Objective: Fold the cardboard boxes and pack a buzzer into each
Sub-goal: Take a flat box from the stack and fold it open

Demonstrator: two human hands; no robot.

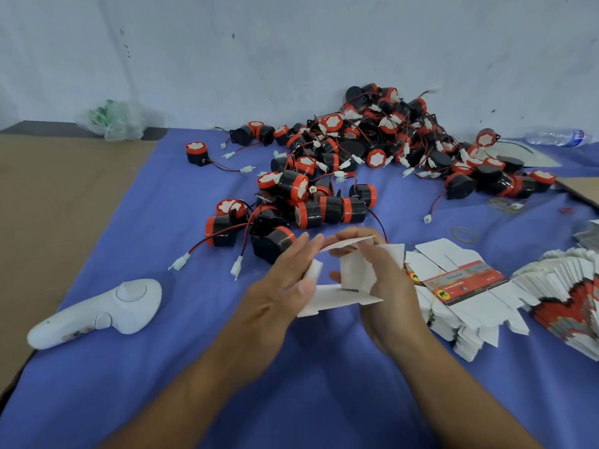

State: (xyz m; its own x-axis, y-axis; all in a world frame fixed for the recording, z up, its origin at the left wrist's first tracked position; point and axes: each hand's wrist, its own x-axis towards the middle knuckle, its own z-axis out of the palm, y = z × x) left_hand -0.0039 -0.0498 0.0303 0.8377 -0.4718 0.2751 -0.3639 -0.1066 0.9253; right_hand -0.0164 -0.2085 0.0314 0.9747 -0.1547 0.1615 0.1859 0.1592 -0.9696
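Observation:
Both hands hold one small white cardboard box point(351, 270), part-folded, above the blue cloth at centre. My left hand point(285, 286) has its fingers straight along the box's left side, thumb pressing a flap. My right hand point(385, 283) grips the box's right side with curled fingers. Beyond the hands lies a big pile of black-and-red buzzers point(356, 157) with red-black wires and white plugs. The nearest buzzer point(274, 243) sits just past my left fingertips. Flat unfolded boxes point(460, 286) are stacked to the right of my right hand.
A white handheld controller point(107, 309) lies on the blue cloth point(162, 222) at left. More flat boxes point(570, 299) fan out at the far right. Rubber bands point(463, 234), a water bottle point(556, 137) and a plastic bag point(113, 121) sit near the wall. Brown cardboard point(48, 189) covers the left.

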